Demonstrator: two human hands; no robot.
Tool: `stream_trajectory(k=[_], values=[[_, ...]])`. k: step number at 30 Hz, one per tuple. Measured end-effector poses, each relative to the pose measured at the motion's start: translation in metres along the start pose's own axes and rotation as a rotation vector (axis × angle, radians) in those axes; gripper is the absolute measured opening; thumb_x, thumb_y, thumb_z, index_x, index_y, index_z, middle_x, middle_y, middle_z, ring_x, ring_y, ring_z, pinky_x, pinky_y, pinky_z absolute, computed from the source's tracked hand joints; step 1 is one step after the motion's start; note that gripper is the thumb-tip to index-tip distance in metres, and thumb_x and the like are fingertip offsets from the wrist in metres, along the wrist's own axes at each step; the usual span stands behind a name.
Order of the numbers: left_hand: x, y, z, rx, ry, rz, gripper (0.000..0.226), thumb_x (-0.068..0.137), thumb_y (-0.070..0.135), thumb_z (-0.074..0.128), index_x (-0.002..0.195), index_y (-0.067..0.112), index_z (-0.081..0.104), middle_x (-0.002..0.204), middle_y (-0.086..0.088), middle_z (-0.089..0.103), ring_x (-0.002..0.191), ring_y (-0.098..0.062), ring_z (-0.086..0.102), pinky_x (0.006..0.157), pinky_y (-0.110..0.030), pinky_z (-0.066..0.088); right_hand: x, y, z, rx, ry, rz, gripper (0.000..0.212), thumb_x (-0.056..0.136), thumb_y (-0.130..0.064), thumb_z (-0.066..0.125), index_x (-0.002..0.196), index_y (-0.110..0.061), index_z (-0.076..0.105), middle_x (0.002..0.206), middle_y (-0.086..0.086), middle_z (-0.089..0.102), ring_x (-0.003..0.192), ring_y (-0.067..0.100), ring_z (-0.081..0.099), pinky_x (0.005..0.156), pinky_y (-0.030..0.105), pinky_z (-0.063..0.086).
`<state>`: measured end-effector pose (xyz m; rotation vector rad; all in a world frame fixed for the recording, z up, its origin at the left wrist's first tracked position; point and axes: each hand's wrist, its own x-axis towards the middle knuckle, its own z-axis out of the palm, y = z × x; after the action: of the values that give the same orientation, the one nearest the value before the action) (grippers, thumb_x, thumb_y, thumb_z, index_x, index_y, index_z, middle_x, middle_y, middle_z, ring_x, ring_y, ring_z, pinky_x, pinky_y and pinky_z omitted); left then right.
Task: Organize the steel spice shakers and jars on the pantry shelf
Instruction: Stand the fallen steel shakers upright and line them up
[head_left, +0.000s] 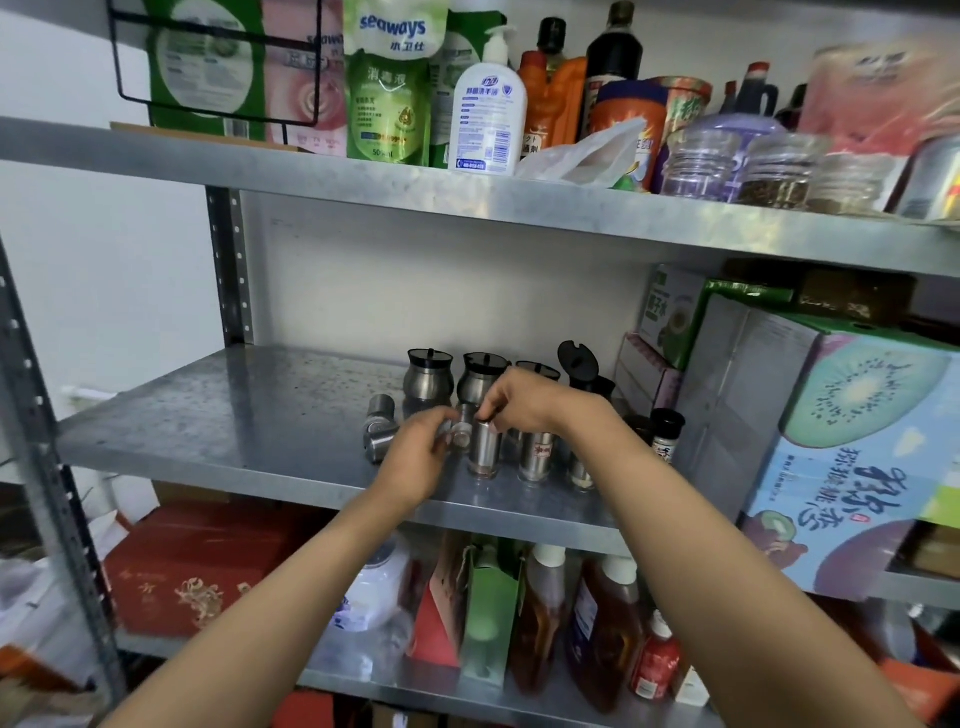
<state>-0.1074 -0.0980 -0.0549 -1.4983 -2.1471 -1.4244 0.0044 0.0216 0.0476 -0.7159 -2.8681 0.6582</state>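
On the middle metal shelf (218, 415) stands a group of steel spice containers. Two round steel jars with dark lids (429, 382) (477, 382) stand at the back. My right hand (514, 397) grips the top of an upright steel shaker (483, 449) in the front row. My left hand (418, 454) holds a small steel shaker (460, 432) tilted on its side, right next to the upright one. Two steel shakers (381, 434) lie to the left of my left hand. Another upright shaker with a red label (537, 454) stands to the right.
A dark-capped small bottle (666, 434) and a large kiwi carton (841, 441) fill the shelf's right side. The top shelf carries refill pouches, a pump bottle (487, 111) and glass jars. Oil bottles and red boxes sit on the shelf below.
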Motion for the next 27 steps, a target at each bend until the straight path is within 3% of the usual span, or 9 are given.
stream_trajectory(k=[4, 7, 10, 18, 21, 25, 27], values=[[-0.005, -0.014, -0.001, 0.033, 0.009, 0.009, 0.033, 0.082, -0.005, 0.054, 0.112, 0.006, 0.063, 0.111, -0.012, 0.064, 0.102, -0.022, 0.059, 0.086, -0.024, 0.041, 0.001, -0.006, 0.0, -0.052, -0.007, 0.002, 0.019, 0.084, -0.004, 0.071, 0.102, -0.01, 0.074, 0.105, 0.001, 0.072, 0.098, 0.016, 0.064, 0.088, 0.029, 0.049], [-0.006, -0.014, 0.002, 0.021, 0.004, 0.051, 0.029, 0.081, -0.007, 0.056, 0.105, 0.006, 0.065, 0.105, -0.012, 0.065, 0.098, -0.024, 0.061, 0.084, -0.031, 0.047, 0.004, -0.008, 0.003, -0.116, 0.003, -0.005, 0.005, 0.085, -0.013, 0.073, 0.09, -0.013, 0.071, 0.089, -0.003, 0.068, 0.088, 0.015, 0.062, 0.078, 0.027, 0.046], [-0.003, -0.01, 0.007, 0.001, 0.021, 0.028, 0.028, 0.082, -0.007, 0.054, 0.106, 0.006, 0.065, 0.104, -0.015, 0.067, 0.097, -0.027, 0.062, 0.086, -0.035, 0.05, 0.009, -0.007, 0.012, -0.181, 0.068, -0.004, 0.022, 0.086, -0.026, 0.073, 0.07, -0.021, 0.058, 0.071, -0.005, 0.059, 0.074, 0.016, 0.057, 0.065, 0.026, 0.042], [-0.009, -0.023, 0.009, 0.092, -0.057, 0.063, 0.034, 0.078, -0.008, 0.052, 0.107, 0.007, 0.062, 0.106, -0.014, 0.062, 0.098, -0.026, 0.058, 0.087, -0.039, 0.049, 0.012, -0.019, 0.017, -0.359, 0.151, -0.005, 0.044, 0.087, -0.046, 0.067, 0.06, -0.019, 0.045, 0.06, -0.002, 0.049, 0.058, 0.017, 0.047, 0.051, 0.028, 0.031], [-0.011, -0.023, 0.013, 0.124, -0.053, 0.079, 0.037, 0.077, -0.009, 0.053, 0.108, 0.01, 0.061, 0.108, -0.011, 0.061, 0.098, -0.023, 0.058, 0.086, -0.029, 0.045, 0.01, -0.02, 0.01, -0.251, 0.1, 0.015, 0.041, 0.09, -0.039, 0.064, 0.06, -0.015, 0.049, 0.061, 0.002, 0.048, 0.056, 0.017, 0.045, 0.053, 0.029, 0.034], [-0.011, -0.023, 0.012, 0.095, -0.043, 0.061, 0.036, 0.081, -0.006, 0.054, 0.112, 0.01, 0.06, 0.111, -0.01, 0.06, 0.1, -0.021, 0.057, 0.088, -0.028, 0.045, 0.004, -0.018, 0.002, -0.163, 0.001, 0.022, 0.017, 0.086, -0.02, 0.071, 0.079, -0.006, 0.067, 0.077, 0.006, 0.061, 0.071, 0.018, 0.056, 0.071, 0.032, 0.05], [-0.011, -0.023, 0.011, 0.074, -0.044, 0.062, 0.032, 0.083, -0.005, 0.054, 0.111, 0.009, 0.061, 0.111, -0.011, 0.06, 0.1, -0.023, 0.058, 0.087, -0.028, 0.045, 0.005, -0.016, 0.003, -0.168, 0.024, 0.036, 0.022, 0.086, -0.024, 0.072, 0.072, -0.01, 0.062, 0.071, 0.004, 0.057, 0.066, 0.017, 0.053, 0.064, 0.029, 0.045]])
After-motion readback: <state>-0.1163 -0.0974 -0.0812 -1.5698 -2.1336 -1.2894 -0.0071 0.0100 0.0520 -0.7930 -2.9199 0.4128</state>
